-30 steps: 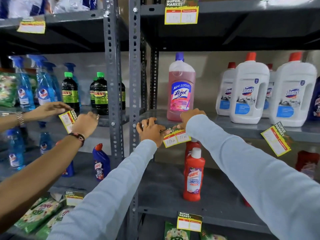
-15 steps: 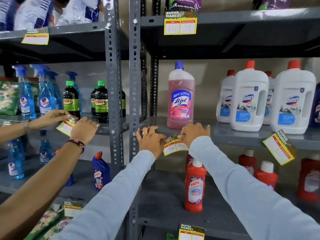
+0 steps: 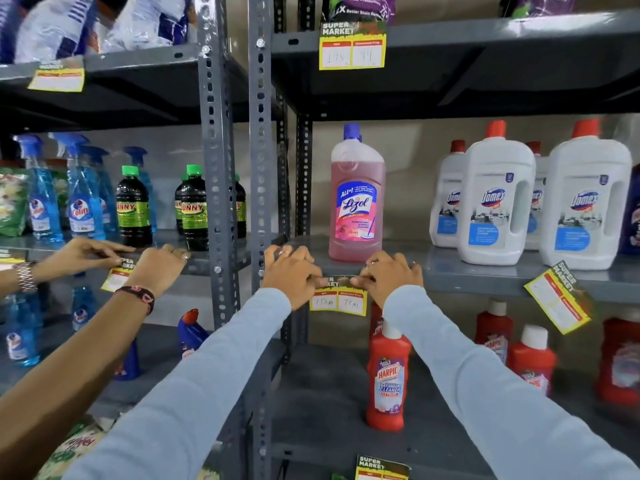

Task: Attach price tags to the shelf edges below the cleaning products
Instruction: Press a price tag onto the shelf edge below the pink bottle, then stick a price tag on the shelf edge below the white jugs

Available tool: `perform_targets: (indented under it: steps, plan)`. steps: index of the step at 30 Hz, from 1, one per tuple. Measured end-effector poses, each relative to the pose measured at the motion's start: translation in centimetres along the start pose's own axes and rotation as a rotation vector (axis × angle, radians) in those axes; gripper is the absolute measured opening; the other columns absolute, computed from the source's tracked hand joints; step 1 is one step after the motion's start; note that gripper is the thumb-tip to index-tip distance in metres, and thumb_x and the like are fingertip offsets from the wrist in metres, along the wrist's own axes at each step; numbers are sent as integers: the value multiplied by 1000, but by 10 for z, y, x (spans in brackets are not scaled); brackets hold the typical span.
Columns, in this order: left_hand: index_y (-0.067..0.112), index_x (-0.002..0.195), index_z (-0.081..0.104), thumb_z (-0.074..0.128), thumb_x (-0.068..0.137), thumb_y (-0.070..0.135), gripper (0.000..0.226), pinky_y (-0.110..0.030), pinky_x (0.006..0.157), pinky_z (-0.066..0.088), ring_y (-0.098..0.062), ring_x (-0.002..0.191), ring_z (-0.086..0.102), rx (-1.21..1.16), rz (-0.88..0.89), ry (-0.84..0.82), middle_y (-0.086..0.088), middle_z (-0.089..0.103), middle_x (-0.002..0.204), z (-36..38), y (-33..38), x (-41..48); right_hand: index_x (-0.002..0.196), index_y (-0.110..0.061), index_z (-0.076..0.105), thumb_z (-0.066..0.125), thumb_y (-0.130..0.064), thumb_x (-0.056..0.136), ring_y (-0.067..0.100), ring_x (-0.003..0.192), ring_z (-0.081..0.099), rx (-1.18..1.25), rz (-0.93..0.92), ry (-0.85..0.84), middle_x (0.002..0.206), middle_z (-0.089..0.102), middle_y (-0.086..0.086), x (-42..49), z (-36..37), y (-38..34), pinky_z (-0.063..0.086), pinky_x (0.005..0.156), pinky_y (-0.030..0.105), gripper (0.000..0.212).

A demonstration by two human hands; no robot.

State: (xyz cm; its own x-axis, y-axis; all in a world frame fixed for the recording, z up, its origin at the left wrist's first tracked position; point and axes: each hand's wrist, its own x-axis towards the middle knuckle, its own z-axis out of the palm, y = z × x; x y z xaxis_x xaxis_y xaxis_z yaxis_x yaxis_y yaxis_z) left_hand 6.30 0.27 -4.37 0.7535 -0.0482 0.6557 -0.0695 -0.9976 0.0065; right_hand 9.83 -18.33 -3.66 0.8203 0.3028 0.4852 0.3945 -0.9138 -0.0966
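A yellow and red price tag (image 3: pixel 338 301) hangs level on the grey shelf edge (image 3: pixel 478 280) just below the pink Lizol bottle (image 3: pixel 356 199). My left hand (image 3: pixel 289 275) presses the tag's top left corner against the edge, with the fingers hooked over the shelf. My right hand (image 3: pixel 393 275) pinches its top right corner the same way. White Domex bottles (image 3: pixel 495 202) stand to the right on the same shelf, with a tilted price tag (image 3: pixel 557 297) hanging below them.
Another person's two hands (image 3: pixel 157 268) hold a price tag (image 3: pixel 117 275) on the left rack's shelf edge, below Colin spray bottles (image 3: pixel 81 195) and dark Sunny bottles (image 3: pixel 133 206). Red Harpic bottles (image 3: pixel 389 379) stand on the shelf beneath. Grey perforated uprights (image 3: pixel 261 168) separate the racks.
The tag went from tilted to level against the shelf edge. Both my hands moved up onto its top corners. The view tipped upward a little.
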Motion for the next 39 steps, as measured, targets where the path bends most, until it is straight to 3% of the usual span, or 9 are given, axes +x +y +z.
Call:
perform_targets:
  steps: [8,12,15,19,23,27,30,33,39]
  plan:
    - [34,86,72,48,86,47,27,-50,107,15,-28,112,46,107,-18,-112,1,57,107,-9,6,19,102,-27,64,54,-52,82,27,111,47,4,55,41,111,56,2,7,2,-5,36,98,55,33]
    - [27,56,59,49,81,52,37,-49,107,16,-26,103,51,132,-80,-87,0,59,99,-9,9,24,76,-22,61,59,-57,76,25,97,53,64,117,111,89,57,1,9,0,-2,41,89,49,35]
    - [24,58,57,48,77,57,39,-45,109,20,-26,96,56,177,-115,-76,-2,62,89,-9,8,23,63,-22,56,65,-61,68,22,78,59,141,169,147,68,52,-3,9,-4,4,46,80,42,41]
    - [21,52,40,66,70,50,43,-37,84,42,-28,89,56,-43,-191,-40,-3,58,78,-9,10,21,63,-25,49,71,-59,63,18,65,57,220,173,90,59,49,-7,11,-15,10,51,71,36,40]
    - [22,61,42,75,67,27,33,-41,79,51,-30,91,60,-330,-318,-21,-5,66,84,-13,12,13,78,-20,54,79,-32,68,23,74,61,392,160,49,82,64,1,3,-25,28,49,67,33,29]
    - [19,91,48,65,69,3,32,-47,96,44,-34,99,55,-201,-207,51,-6,67,88,-10,16,1,90,-20,60,69,-6,74,20,90,61,481,11,216,93,63,-5,-31,-30,79,49,82,28,23]
    - [14,113,44,60,67,-5,53,-49,101,39,-35,106,55,-215,-149,148,-13,67,109,-12,47,3,94,-25,60,75,-24,72,18,97,54,465,56,409,98,60,-3,-71,-36,133,42,84,28,27]
    - [10,121,44,51,78,0,44,-48,92,46,-40,103,57,-376,2,199,-17,63,114,-13,115,14,106,-15,61,76,-32,70,30,119,43,334,263,593,123,53,12,-100,-47,200,35,103,41,42]
    - [23,128,33,45,91,33,40,-51,86,49,-37,104,59,-371,284,-55,-11,61,120,7,270,52,109,-20,65,53,-63,76,36,141,-5,-96,475,236,153,19,15,-119,-60,304,0,113,56,54]
